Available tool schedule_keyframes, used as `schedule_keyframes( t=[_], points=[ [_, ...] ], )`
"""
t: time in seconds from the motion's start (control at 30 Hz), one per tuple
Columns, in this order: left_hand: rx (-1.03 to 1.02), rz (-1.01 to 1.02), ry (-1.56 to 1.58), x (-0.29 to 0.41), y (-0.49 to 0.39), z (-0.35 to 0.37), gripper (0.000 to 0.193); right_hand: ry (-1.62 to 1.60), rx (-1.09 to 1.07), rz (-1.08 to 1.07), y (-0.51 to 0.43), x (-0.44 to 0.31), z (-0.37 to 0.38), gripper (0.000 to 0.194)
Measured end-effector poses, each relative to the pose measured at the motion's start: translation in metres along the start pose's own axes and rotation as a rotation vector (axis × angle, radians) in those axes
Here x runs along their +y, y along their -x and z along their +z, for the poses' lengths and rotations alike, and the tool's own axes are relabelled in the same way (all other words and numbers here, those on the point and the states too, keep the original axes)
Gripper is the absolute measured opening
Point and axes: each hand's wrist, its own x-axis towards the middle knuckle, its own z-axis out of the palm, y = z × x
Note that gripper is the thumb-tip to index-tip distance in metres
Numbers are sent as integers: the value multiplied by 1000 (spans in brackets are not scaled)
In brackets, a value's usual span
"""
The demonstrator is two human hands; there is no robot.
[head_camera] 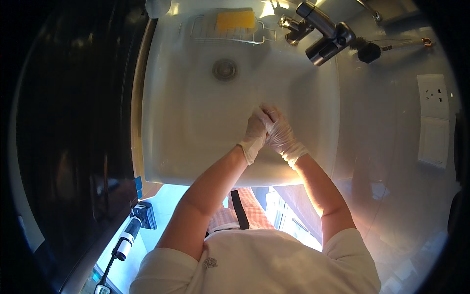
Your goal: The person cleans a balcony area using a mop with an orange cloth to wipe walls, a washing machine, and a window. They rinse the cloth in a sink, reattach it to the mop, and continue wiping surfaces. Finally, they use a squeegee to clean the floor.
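Observation:
Both my hands wear thin translucent gloves and are pressed together above the white sink basin [176, 147]. My left hand [256, 126] meets my right hand [282, 130] with the fingers folded over one another. Slight blur covers the fingertips, and whatever lies between the palms is hidden. The round metal drain [225, 70] lies beyond my hands, towards the back of the basin.
A yellow-orange sponge [235, 20] rests on a wire rack [227, 39] at the back. The dark faucet [326, 36] reaches over the basin's back right corner. A dark-headed brush [369, 52] and a wall socket [433, 94] are at right. A cordless vacuum [126, 239] stands lower left.

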Motion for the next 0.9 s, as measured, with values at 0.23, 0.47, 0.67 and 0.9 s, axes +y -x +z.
schedule_keyframes(
  t=[0.23,0.47,0.67,0.9],
  points=[
    [264,155,-465,-15,18,9,43,121,-62,372,10,-10,1,35],
    [140,492,-1218,33,23,-3,36,4,-71,376,0,-37,-26,31],
    [27,786,-1391,112,38,21,39,-104,-21,380,-14,-66,-80,38],
    [89,798,-1195,151,48,31,37,-729,-115,284,-8,-72,-108,34]
  ],
)
